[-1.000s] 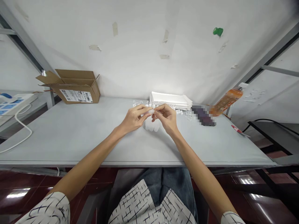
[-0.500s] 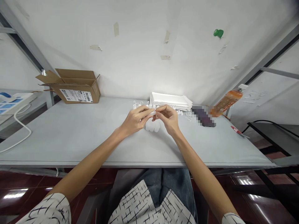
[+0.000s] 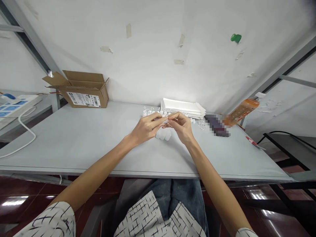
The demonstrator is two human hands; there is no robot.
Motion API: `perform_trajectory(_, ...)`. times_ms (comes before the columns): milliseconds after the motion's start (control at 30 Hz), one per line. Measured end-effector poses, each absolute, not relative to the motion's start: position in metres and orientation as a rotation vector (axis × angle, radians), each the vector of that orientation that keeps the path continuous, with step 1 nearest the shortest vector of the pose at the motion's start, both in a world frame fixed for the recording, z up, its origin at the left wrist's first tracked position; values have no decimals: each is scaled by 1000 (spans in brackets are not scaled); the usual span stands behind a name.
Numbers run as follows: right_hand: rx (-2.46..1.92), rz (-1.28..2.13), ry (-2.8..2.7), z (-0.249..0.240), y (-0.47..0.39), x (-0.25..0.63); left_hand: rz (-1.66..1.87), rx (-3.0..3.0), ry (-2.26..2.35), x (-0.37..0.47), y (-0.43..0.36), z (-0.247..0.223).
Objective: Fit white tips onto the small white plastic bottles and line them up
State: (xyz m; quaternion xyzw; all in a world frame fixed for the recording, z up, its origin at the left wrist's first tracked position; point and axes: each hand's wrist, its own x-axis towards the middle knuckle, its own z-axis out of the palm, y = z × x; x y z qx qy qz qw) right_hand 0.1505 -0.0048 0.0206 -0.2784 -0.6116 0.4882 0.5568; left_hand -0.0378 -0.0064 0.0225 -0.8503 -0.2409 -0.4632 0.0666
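Over the middle of the grey table (image 3: pixel 93 141), my left hand (image 3: pixel 147 127) and my right hand (image 3: pixel 182 126) meet at the fingertips. Both are closed in a pinch around one small white piece (image 3: pixel 165 121), mostly covered by the fingers, so its kind does not show. Just below them lie several round white pieces (image 3: pixel 163 134) on the tabletop. Behind the hands sits a row of small white parts with loops (image 3: pixel 149 111), partly hidden by my fingers. More clear, thin loops (image 3: pixel 201 124) lie to the right of my right hand.
A stack of white sheets or packets (image 3: pixel 182 107) is against the wall. An open cardboard box (image 3: pixel 84 92) stands at the back left. On the right are a blurred dark phone-like object (image 3: pixel 218 125), an orange drink bottle (image 3: pixel 243 110) and a red-and-white item (image 3: pixel 254 142). A power strip (image 3: pixel 14 105) is far left.
The view has shifted slightly, moving the scene a little to the right. Both hands keep their pinch on the small white piece, with only slight finger movement.
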Motion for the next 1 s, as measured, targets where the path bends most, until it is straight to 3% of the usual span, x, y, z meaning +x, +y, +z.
perform_trajectory(667,-712,1149,-1421,27,-8,146,-1340,-2417,-733,-35,-3,10)
perform_trajectory(1000,-703,949,-1469,30,-8,144,-1750,-2444,-985,-25,-7,17)
